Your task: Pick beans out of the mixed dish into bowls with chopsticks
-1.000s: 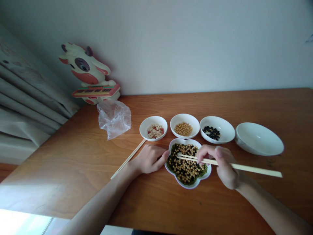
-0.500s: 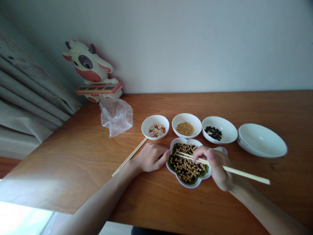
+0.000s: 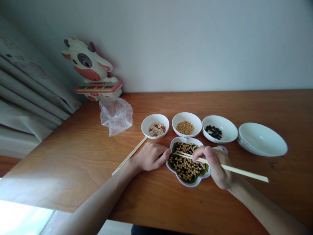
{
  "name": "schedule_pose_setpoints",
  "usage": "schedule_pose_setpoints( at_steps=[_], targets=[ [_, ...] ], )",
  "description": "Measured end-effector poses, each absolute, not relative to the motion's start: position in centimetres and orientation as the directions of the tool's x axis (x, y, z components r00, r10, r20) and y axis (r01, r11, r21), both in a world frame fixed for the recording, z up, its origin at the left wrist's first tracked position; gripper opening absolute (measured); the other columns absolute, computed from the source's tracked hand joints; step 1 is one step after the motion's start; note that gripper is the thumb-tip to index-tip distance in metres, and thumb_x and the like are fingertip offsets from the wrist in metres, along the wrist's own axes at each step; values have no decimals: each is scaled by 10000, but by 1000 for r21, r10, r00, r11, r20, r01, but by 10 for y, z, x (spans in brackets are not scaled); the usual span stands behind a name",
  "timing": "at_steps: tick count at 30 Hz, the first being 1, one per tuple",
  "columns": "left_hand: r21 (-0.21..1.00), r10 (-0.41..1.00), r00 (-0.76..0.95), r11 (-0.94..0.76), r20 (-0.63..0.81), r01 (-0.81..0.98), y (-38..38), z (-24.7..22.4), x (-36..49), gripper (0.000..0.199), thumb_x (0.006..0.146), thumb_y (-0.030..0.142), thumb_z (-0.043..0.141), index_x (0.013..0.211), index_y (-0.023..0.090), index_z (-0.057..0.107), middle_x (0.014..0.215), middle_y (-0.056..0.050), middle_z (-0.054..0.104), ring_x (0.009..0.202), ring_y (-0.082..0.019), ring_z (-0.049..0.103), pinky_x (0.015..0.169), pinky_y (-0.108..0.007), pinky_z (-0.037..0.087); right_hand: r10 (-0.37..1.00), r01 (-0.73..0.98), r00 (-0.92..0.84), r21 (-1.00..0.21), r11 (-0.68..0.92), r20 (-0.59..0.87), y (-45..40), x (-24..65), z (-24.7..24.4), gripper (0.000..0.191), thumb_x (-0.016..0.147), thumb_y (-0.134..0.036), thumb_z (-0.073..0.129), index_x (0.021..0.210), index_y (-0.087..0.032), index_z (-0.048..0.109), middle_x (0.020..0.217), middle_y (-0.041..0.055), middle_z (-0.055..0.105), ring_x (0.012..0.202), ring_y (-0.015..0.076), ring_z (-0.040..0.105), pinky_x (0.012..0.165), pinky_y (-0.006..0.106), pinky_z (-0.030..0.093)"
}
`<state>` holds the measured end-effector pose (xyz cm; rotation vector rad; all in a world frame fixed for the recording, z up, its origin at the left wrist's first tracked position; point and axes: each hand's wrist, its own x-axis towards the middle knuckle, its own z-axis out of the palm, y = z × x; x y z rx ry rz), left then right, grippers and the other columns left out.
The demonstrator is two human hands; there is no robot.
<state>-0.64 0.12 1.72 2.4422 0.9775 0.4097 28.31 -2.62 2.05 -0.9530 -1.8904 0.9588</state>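
A scalloped white dish (image 3: pixel 175 173) with a pale purple rim holds yellow beans, black beans and small green beans. My left hand (image 3: pixel 153 156) lies at its left side, fingers curled, with the thumb and fingertips closed on the rim. Over the dish's right part, my right hand (image 3: pixel 216 163) is closed round a pair of wooden chopsticks (image 3: pixel 244 172). Their tips are down among the beans at the dish's upper left, slightly apart; whether a bean is between them I cannot tell. The right hand hides part of the dish and its handle-like tab (image 3: pixel 221 148).
Behind the dish stand white bowls: one of flat pale seeds (image 3: pixel 156 129), one of yellow beans (image 3: pixel 185 128), one of black beans (image 3: pixel 213 132), and a bare one (image 3: pixel 262 138). Another chopstick pair (image 3: pixel 129 156), a plastic bag (image 3: pixel 116 117) and a cow toy keyboard (image 3: pixel 97 87) are left.
The view has shifted very slightly. Both hands keep their places, and the chopstick tips stay among the beans in nearly the same spot.
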Motion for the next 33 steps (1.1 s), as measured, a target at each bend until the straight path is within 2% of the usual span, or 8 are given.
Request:
schedule_pose_setpoints(
  at_steps=[6,12,15,19,23,28,30,33],
  targets=[
    [516,706,702,-636,89,574,1,17,-6,495,1143,365,275,735,184,491,743,-41,649,628,-137,509,669,-288,375,884,238,-344,-881,409,317,-26,284,17,544,1145,-438,326,855,-212,727,728,41,723,645,181,670,602,320,466],
    [520,704,705,-635,86,571,1,17,-6,491,1142,364,279,739,183,494,742,-42,647,632,-137,517,664,-289,375,884,195,-306,-886,421,352,-27,286,19,556,1139,-441,342,847,-226,763,763,54,752,666,200,677,612,336,486],
    [530,707,702,-628,82,570,1,18,-6,491,1141,363,283,736,184,494,737,-40,643,628,-136,521,665,-288,380,865,70,-219,-877,475,451,-28,292,22,617,1128,-496,321,828,-256,804,778,70,763,744,246,695,671,378,520],
    [530,708,701,-630,90,568,1,18,-5,491,1141,363,284,731,185,490,736,-41,639,628,-137,519,662,-289,377,801,-129,-50,-799,587,597,-23,304,25,671,1095,-609,300,848,-303,843,709,77,722,707,277,658,715,449,542],
    [529,707,702,-631,90,568,2,18,-5,491,1139,359,291,725,184,489,727,-39,631,619,-134,509,657,-287,376,827,-80,110,-824,560,552,-6,309,24,639,1082,-632,330,829,-299,814,770,99,709,752,296,681,698,461,542],
    [537,713,696,-622,86,570,1,18,-6,486,1141,361,291,731,184,482,725,-32,626,612,-128,493,653,-280,374,912,-51,69,-912,407,403,2,308,23,651,1066,-676,332,835,-269,784,823,95,717,767,276,682,707,420,548],
    [529,712,697,-625,84,574,1,18,-6,487,1141,362,289,729,185,480,727,-33,630,619,-131,498,657,-283,374,919,-41,-17,-918,394,395,-2,308,22,691,1072,-677,289,808,-257,769,803,88,711,754,265,677,680,401,547],
    [519,706,702,-636,91,571,1,18,-6,497,1143,362,283,727,185,489,738,-40,643,626,-136,509,658,-291,370,905,85,-218,-916,392,366,-10,307,17,721,1093,-653,223,827,-241,752,816,82,725,786,261,684,683,383,531]
  ],
)
